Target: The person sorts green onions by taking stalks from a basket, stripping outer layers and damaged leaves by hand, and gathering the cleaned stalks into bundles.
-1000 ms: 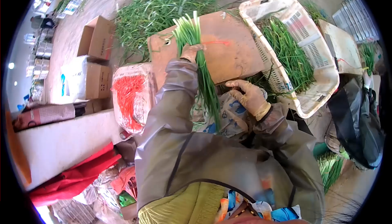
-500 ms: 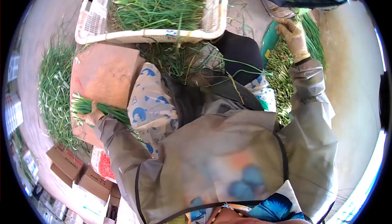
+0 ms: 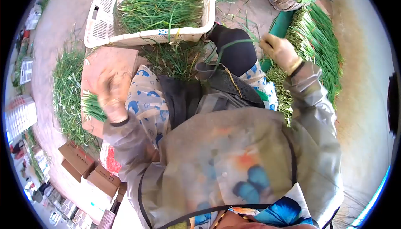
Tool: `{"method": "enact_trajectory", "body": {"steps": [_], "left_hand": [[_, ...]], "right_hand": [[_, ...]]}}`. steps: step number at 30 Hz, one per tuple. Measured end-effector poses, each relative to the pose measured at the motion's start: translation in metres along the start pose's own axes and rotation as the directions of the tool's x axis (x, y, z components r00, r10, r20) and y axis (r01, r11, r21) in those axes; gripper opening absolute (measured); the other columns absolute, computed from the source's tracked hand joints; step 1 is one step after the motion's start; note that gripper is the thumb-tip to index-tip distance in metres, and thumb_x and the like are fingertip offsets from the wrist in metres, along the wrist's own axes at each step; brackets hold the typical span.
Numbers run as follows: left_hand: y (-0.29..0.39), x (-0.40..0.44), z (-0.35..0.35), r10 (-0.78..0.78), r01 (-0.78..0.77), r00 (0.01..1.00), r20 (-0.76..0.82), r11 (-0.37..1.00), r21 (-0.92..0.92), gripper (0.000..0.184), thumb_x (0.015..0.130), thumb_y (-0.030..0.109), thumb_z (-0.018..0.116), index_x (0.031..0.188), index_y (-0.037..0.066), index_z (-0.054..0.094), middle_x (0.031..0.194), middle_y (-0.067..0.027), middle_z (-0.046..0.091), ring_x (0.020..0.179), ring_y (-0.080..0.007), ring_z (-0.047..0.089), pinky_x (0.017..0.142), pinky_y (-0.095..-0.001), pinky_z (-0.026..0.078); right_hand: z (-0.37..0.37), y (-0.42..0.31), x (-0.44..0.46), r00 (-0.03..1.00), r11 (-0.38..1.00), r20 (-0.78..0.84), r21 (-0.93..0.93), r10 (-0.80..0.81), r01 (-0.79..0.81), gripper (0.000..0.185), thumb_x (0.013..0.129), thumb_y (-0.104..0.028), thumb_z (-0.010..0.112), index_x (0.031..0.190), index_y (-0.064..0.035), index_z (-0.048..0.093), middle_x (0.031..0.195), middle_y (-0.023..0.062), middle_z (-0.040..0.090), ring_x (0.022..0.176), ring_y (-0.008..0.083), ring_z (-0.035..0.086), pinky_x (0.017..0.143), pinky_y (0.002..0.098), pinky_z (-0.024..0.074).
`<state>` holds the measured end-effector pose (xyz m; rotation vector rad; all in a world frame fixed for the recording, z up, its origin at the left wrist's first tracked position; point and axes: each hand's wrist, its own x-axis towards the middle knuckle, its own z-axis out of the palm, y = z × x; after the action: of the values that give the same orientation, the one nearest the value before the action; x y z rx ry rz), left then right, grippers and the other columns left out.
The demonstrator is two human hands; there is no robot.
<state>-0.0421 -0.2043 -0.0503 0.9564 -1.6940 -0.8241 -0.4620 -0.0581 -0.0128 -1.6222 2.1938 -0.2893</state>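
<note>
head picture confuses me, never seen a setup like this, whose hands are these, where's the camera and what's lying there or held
There's no machine, just a person at work, seen by a camera worn on their own head, looking forward and down. The left hand, blurred, is at a bundle of green stems over a brownish board; whether it grips them is unclear. The right hand has a green strand at its fingertips. Beyond, a white crate holds more greens.

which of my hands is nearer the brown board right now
Left. Your left hand, blurred, is over the board; your right hand is well off to the right, near the stacked green stalks.
</note>
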Motion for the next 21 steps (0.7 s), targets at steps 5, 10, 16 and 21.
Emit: {"method": "enact_trajectory", "body": {"steps": [5, 10, 16, 21], "left_hand": [[0.083, 0.005, 0.107, 0.372, -0.453, 0.762, 0.529, 0.891, 0.027, 0.088, 0.065, 0.029, 0.074, 0.135, 0.002, 0.027, 0.115, -0.0167, 0.053, 0.104, -0.0320, 0.051, 0.090, -0.0373, 0.041], [0.032, -0.018, 0.106, -0.490, 0.638, 0.685, 0.539, 0.760, -0.121, 0.024, 0.091, 0.026, 0.049, 0.103, 0.009, 0.059, 0.059, 0.0003, 0.052, 0.048, -0.0092, 0.047, 0.042, -0.0226, 0.037], [0.024, -0.027, 0.068, -0.538, 0.631, 0.770, 0.344, 0.722, -0.284, 0.025, 0.092, 0.020, 0.047, 0.107, 0.003, 0.056, 0.058, 0.0014, 0.049, 0.049, -0.0038, 0.042, 0.041, -0.0150, 0.032], [0.013, -0.057, 0.092, -0.393, 0.586, 0.749, 0.533, 0.769, -0.257, 0.026, 0.092, 0.022, 0.046, 0.110, 0.005, 0.055, 0.069, -0.0012, 0.055, 0.053, -0.0064, 0.047, 0.046, -0.0180, 0.038]], "right_hand": [[0.013, -0.098, 0.020, 0.732, 0.775, 0.258, 0.149, -0.630, 0.614, 0.020, 0.082, -0.031, 0.054, 0.092, -0.0139, 0.059, 0.080, 0.0109, 0.062, 0.077, 0.0290, 0.061, 0.066, 0.0386, 0.0477], [0.008, -0.085, 0.053, 0.959, 0.956, -0.021, -0.087, -0.284, 0.281, 0.021, 0.085, -0.024, 0.050, 0.096, -0.0118, 0.062, 0.085, 0.0093, 0.065, 0.078, 0.0243, 0.063, 0.069, 0.0354, 0.0496], [0.120, -0.038, 0.050, 0.853, 0.672, 0.492, -0.573, -0.176, 0.469, 0.035, 0.072, -0.038, 0.059, 0.084, -0.0063, 0.068, 0.098, 0.0106, 0.063, 0.093, 0.0239, 0.057, 0.084, 0.0314, 0.0387], [0.110, -0.015, 0.070, 0.914, 0.822, 0.398, -0.495, -0.075, 0.283, 0.025, 0.077, -0.027, 0.054, 0.084, -0.0078, 0.067, 0.091, 0.0149, 0.064, 0.083, 0.0299, 0.063, 0.074, 0.0420, 0.0495]]}}
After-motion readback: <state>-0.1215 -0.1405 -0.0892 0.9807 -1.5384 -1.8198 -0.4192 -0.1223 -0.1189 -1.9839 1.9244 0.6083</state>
